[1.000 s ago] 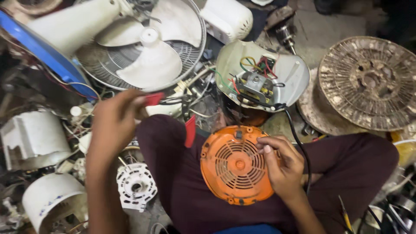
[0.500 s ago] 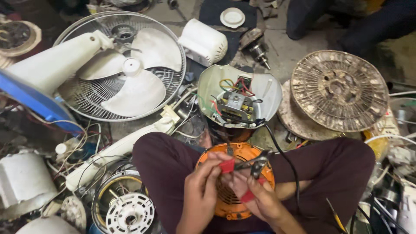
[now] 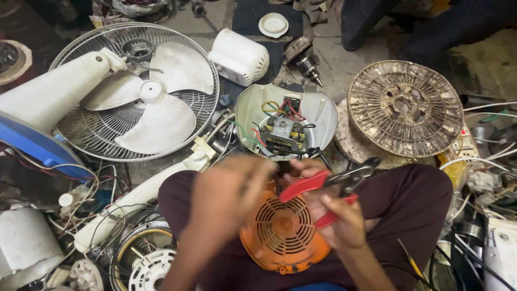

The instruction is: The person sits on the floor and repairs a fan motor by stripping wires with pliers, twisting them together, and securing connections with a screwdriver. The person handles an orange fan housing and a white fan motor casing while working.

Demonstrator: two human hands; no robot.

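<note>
An orange round vented motor cover (image 3: 283,234) rests in my lap between my legs in dark maroon trousers. My right hand (image 3: 334,215) grips red-handled pliers (image 3: 323,186), whose dark jaws point up and right over my thigh. My left hand (image 3: 226,199) is blurred, fingers curled just above the cover's upper left edge, close to the pliers' handles; whether it holds anything I cannot tell. Beyond the cover lies an open grey housing (image 3: 285,121) with a small motor and coloured wires.
A white fan with blades and wire guard (image 3: 140,91) lies at upper left. A rusty round grille (image 3: 405,108) sits at right. A white motor cap (image 3: 239,56), wires, a motor stator (image 3: 145,264) and scrap parts crowd the floor. Another person's dark legs (image 3: 420,21) show at top right.
My left hand reached out left, came back with the red pliers, and passed them to my right hand. The camera tilted down slightly; both hands now hover above the orange cover.
</note>
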